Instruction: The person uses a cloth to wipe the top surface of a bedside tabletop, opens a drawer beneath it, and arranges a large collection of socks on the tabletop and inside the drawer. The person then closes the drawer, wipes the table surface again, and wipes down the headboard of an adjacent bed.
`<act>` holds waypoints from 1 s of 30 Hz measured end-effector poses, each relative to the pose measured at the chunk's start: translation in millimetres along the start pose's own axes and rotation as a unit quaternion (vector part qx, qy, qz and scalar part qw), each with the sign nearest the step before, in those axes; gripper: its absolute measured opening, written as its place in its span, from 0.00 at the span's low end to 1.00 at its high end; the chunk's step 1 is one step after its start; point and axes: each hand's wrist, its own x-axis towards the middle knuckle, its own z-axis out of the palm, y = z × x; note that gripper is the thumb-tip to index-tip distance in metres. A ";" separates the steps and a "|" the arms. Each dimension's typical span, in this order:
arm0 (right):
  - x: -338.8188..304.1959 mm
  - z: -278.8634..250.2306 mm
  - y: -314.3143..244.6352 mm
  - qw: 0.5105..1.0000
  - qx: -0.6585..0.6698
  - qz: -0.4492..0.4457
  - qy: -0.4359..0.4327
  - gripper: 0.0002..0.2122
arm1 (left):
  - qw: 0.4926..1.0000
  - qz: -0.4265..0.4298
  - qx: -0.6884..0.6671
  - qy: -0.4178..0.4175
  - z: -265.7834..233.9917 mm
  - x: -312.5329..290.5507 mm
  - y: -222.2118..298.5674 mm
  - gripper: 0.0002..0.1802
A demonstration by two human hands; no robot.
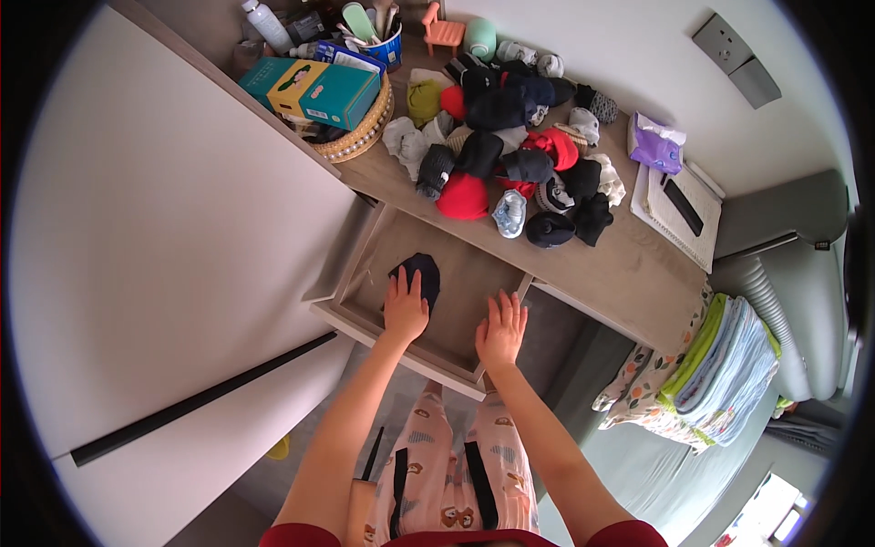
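A pulled-out wooden drawer (pixel 465 319) stands in front of me, below the desktop. Inside it lies a small dark navy folded cloth (pixel 424 271), perhaps a sock, toward the left side. My left hand (pixel 406 305) rests on this cloth with its fingers stretched out and apart, covering its lower part. Over the drawer's right side is my right hand (pixel 500 330), fingers extended and holding nothing. On the desktop beyond the drawer sits a pile of rolled socks (pixel 497 105) in black, red, white, grey and other colours.
A woven basket (pixel 375 128) holding a teal-and-yellow box (pixel 314 91) stands at the desk's left. A purple tissue pack (pixel 656 143) and a notebook with a phone (pixel 684 207) lie at the right. Folded bedding (pixel 729 356) is stacked farther right. A white cabinet (pixel 164 237) flanks the drawer.
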 end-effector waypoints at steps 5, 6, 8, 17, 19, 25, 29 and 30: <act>-9.8 16.7 5.5 0.997 -0.064 0.034 -0.011 0.24 | 0.997 0.001 0.024 -0.078 34.5 20.4 8.1 0.40; -9.7 16.6 1.5 0.997 -0.064 0.037 -0.010 0.24 | 0.996 0.024 0.042 -0.070 35.2 24.5 1.6 0.40; -10.6 13.3 -3.2 0.997 -0.035 0.039 -0.048 0.25 | 0.993 0.080 0.077 -0.049 33.2 41.7 -17.8 0.39; -23.5 31.9 0.7 0.980 0.115 0.103 0.124 0.29 | 0.987 0.010 0.015 0.157 57.2 88.5 7.0 0.36; -25.4 33.8 -3.1 0.982 0.092 0.095 0.139 0.28 | 0.982 0.151 -0.013 0.111 69.7 65.5 35.5 0.35; -29.7 34.4 5.6 0.982 0.109 0.104 0.117 0.27 | 0.928 0.370 -0.040 0.000 67.2 36.0 50.7 0.32; -30.7 34.5 2.2 0.980 0.119 0.106 0.122 0.27 | 0.992 0.112 0.022 0.052 33.0 84.4 -31.4 0.35; -29.8 34.0 2.5 0.980 0.118 0.102 0.125 0.27 | 0.995 0.062 0.029 0.075 28.7 90.1 -41.9 0.35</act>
